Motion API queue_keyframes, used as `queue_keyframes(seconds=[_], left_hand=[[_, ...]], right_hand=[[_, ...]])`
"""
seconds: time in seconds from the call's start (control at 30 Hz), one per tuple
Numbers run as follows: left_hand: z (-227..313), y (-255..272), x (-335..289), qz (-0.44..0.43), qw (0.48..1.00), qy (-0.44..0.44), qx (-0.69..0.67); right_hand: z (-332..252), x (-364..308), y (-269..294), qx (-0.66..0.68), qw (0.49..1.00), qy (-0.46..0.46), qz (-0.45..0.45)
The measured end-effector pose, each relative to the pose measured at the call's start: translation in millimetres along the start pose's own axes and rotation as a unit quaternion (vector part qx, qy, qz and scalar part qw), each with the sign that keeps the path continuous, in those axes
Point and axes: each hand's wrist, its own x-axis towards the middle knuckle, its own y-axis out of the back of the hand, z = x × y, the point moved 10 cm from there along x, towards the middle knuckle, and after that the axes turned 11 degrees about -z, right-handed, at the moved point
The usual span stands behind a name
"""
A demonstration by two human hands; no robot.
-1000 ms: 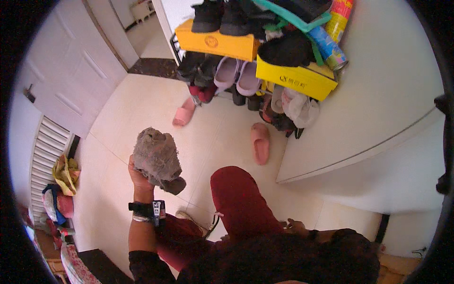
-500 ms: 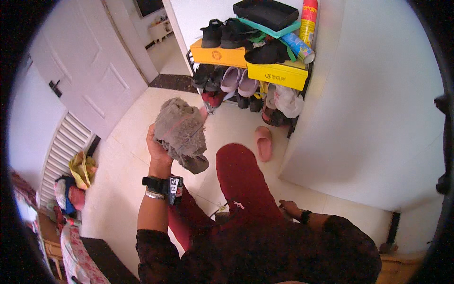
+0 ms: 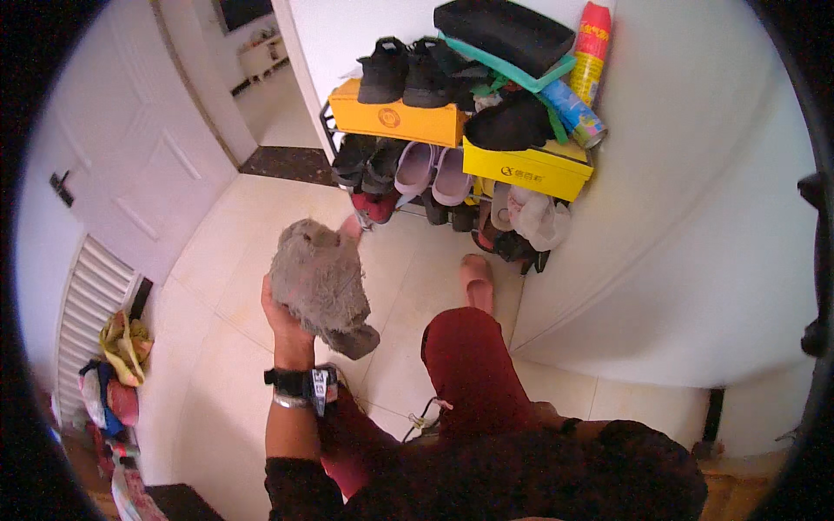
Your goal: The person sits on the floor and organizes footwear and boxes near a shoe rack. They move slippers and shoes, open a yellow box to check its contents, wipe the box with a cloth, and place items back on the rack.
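Note:
My left hand [image 3: 287, 323] grips a bunched, shaggy grey cloth [image 3: 318, 280] from beneath, holding it out above the tiled floor. A darker grey flap hangs from the bundle's lower edge. Most of the fingers are hidden behind it. A black band with a small box-like device [image 3: 320, 387] and a silvery bracelet are on that wrist. My right hand [image 3: 545, 410] is low beside my raised right knee, mostly covered by my sleeve and leg, so its fingers do not show. Beyond the knee lies a pink slipper [image 3: 476, 278]; a bit of pink shows behind the cloth.
Ahead stands a shoe rack with an orange shoebox [image 3: 395, 116], a yellow shoebox [image 3: 530, 168], black shoes, lilac clogs [image 3: 433, 174] and spray cans [image 3: 591, 65]. A white wall panel [image 3: 660, 243] borders the right. Bags [image 3: 126, 347] sit by the radiator and door at left.
The view has shifted, with the rack now lower and nearer. My left hand still holds the grey cloth. My right hand, visible before beside the knee, is now mostly hidden.

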Motion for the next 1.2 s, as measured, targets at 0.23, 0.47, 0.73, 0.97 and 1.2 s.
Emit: queue_keyframes(seconds=[0.23, 0.47, 0.73, 0.97, 1.2], left_hand=[[14, 65, 14, 0.064, 0.995, 0.071, 0.033], [28, 144, 71, -0.007, 0.985, 0.068, 0.16], [-40, 141, 130, -0.012, 0.993, 0.09, 0.074], [-97, 17, 110, -0.06, 0.988, 0.146, 0.001], [-104, -109, 67, -0.131, 0.972, 0.191, -0.031]], right_hand=[[35, -4, -65, 0.394, 0.885, -0.239, -0.071], [-75, -29, 10, 0.149, 0.977, 0.045, 0.145], [-34, -5, -35, 0.391, 0.905, -0.093, 0.136], [-78, -56, 65, 0.061, 0.957, -0.042, 0.281], [-271, -150, 301, 0.37, 0.797, 0.233, 0.417]])
